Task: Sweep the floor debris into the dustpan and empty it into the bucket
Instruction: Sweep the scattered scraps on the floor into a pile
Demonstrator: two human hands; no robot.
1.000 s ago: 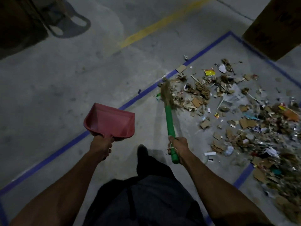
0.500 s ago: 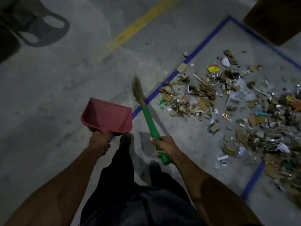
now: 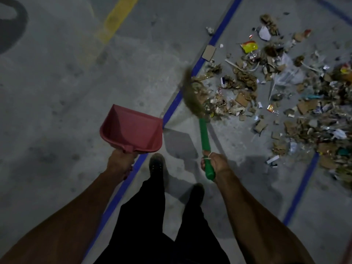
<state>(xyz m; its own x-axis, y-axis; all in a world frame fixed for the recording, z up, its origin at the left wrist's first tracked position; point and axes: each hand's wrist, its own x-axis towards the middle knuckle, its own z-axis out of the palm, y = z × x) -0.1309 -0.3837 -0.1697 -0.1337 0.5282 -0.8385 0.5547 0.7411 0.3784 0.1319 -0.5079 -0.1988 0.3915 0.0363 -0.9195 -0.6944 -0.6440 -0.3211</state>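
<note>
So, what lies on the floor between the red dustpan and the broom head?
In the head view, only bare concrete floor and a blue tape line lie between the dustpan and the broom head; no debris.

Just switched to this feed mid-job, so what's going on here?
A person stands on a concrete floor, the left hand gripping a red dustpan held up off the ground, with nothing visible in it. The right hand grips a green-handled broom, its bristles at the near edge of the debris spread inside blue tape lines. No bucket is in view.
</note>
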